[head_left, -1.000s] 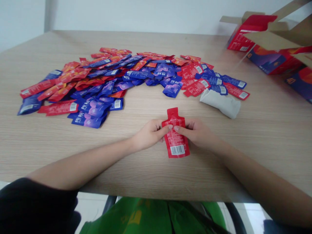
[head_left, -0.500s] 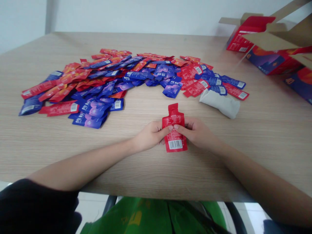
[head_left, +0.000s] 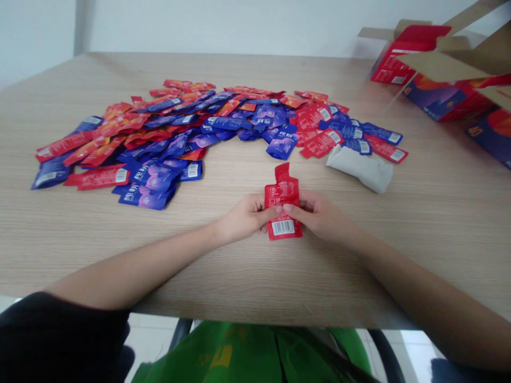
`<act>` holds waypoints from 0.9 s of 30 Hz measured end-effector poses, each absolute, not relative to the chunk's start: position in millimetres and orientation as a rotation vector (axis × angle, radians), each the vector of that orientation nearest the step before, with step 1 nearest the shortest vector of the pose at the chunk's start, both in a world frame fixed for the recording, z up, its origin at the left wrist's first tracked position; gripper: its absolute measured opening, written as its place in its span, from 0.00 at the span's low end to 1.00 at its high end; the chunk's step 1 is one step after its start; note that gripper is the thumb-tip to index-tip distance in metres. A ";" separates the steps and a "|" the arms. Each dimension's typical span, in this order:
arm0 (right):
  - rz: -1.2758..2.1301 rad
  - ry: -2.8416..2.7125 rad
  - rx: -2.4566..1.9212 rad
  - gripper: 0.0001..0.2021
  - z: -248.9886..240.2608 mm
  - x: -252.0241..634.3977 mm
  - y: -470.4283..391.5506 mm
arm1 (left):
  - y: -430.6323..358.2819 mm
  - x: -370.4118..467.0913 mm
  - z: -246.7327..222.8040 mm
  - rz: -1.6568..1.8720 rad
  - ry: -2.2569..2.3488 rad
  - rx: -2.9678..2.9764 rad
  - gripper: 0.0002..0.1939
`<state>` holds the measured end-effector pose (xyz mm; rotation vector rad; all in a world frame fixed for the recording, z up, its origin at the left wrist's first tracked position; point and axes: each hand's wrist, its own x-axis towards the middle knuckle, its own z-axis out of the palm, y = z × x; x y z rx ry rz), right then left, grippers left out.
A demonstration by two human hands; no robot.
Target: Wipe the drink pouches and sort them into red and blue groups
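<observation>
1. Pale wood-grain bench, its far edge against a white wall.
2. Near the middle of its front half, the red packet is held over the wood; whether it touches the surface, I cannot tell.
3. Its body is roughly rectangular, with stepped shoulders and a narrow neck pointing away from the person. Lines of small white print cover the facing side, too small to read, and a white barcode panel sits at the near end. The red surface looks slightly glossy.
4. Both hands grasp it: the left hand pinches one side, the right hand the other. The thumbs lie on the printed face, tips almost meeting, fingers behind.
5. Beyond, a curved heap of red, orange and blue packets spreads across the bench.
6. A whitish rolled cloth lies at the heap's right end.
7. Open cardboard boxes, red and blue, stand at far right.
</observation>
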<state>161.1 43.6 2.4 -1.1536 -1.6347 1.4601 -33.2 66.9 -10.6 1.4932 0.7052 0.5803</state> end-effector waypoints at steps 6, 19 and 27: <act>1.358 -1.650 -1.133 0.09 3.5 159.8 42.6 | 68.6 -31.9 -9.2 0.491 0.764 1.520 0.19; 1.541 -1.562 -1.117 0.14 4.2 159.3 42.6 | 67.8 -34.8 -7.1 0.495 0.746 1.446 0.16; 1.395 -1.514 -1.174 0.14 6.7 157.8 42.1 | 71.0 -36.4 -7.2 0.418 0.659 1.506 0.19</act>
